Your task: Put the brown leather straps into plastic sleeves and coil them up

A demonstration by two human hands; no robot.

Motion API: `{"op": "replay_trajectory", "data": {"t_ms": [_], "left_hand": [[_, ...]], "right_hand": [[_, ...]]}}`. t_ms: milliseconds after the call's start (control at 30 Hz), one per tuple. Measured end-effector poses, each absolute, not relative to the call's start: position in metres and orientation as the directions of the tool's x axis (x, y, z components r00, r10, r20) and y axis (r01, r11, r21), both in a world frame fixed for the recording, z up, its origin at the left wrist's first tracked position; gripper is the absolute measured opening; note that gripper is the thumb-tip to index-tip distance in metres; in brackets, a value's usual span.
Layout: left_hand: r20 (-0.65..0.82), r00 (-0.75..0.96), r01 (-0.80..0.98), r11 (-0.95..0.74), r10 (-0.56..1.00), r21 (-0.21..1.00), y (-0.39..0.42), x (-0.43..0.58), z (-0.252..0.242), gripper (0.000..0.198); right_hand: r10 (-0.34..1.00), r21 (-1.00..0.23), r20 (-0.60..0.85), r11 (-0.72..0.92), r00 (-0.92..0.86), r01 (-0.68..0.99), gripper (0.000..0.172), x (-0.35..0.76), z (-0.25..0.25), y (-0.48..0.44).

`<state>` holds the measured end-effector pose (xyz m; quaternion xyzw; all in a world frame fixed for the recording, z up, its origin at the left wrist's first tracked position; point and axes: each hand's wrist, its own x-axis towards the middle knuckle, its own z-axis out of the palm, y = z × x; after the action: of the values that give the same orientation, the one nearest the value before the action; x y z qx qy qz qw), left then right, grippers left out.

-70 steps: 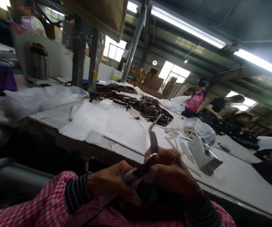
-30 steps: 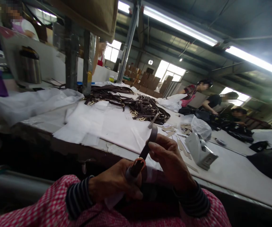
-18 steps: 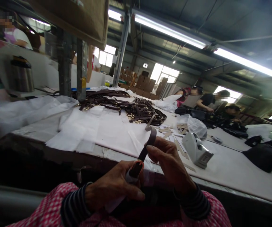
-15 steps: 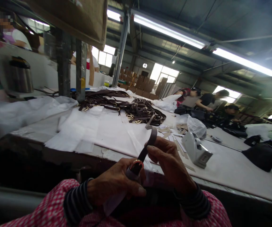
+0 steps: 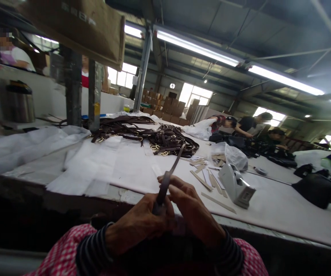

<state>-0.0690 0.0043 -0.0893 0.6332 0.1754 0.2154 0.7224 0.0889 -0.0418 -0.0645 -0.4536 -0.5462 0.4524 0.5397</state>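
Note:
My left hand (image 5: 144, 222) is closed around a dark brown strap (image 5: 163, 188) in front of the table edge. The strap rises from that fist and its thin tail runs up toward the heap of straps. My right hand (image 5: 192, 207) is at the strap's right side, fingers bent against it, with one fingertip showing behind it. Its thumb is hard to make out. On the table beyond lies a heap of dark brown straps (image 5: 171, 140) with gold-coloured buckles and clips.
A white table (image 5: 280, 203) spans the front. Thin clear plastic sheets (image 5: 96, 165) lie left. Grey-beige strips (image 5: 218, 203) and a tape dispenser (image 5: 237, 188) are right of my hands. Black bags (image 5: 317, 188) lie farther right, and co-workers (image 5: 250, 124) stand behind. A steel flask (image 5: 20, 101) stands left.
The ring-shaped buckle that showed at my left hand is out of sight. My right hand has moved left and closer to my left hand, and the strap's tail now points straighter up.

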Motion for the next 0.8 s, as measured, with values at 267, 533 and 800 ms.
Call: {"op": "replay_trajectory", "data": {"t_ms": [267, 533, 800], "left_hand": [[-0.014, 0.877, -0.055, 0.129, 0.481, 0.990, 0.006, -0.067, -0.095, 0.027], [0.110, 0.813, -0.177, 0.063, 0.572, 0.982, 0.015, -0.067, -0.084, 0.030], [0.093, 0.741, -0.148, 0.027, 0.665, 0.989, 0.014, -0.073, -0.068, 0.034]], "right_hand": [[0.983, -0.863, 0.025, 0.112, 0.181, -0.492, 0.030, 0.083, -0.068, -0.001], [0.981, -0.981, 0.157, 0.142, -0.110, -0.129, 0.037, 0.082, -0.052, -0.040], [0.939, -0.918, 0.340, 0.343, 0.050, -0.199, 0.041, 0.087, -0.023, -0.015]]}}
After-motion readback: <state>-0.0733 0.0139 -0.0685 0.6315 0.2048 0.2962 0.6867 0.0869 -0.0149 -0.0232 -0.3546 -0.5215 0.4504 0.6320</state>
